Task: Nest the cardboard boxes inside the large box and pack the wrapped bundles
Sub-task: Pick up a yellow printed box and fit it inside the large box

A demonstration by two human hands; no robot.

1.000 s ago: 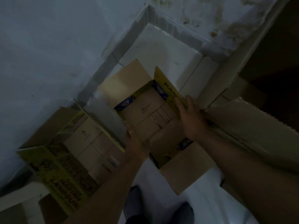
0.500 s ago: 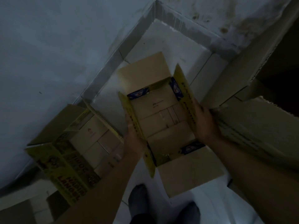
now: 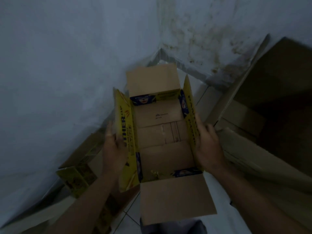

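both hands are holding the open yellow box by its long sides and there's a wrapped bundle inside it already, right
Not quite. The left hand and right hand do hold the open yellow box by its long sides, but the head view shows no wrapped bundle inside it.

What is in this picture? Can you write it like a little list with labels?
place: dim room corner, stained wall, tiled floor
held box: open yellow box, flaps up, nothing big inside
left hand: on the box's left side flap
right hand: on the box's right side
second box: yellow, on the floor to the left, partly hidden by the left arm
big box: brown, open, to the right
wrapped bundles: none in view
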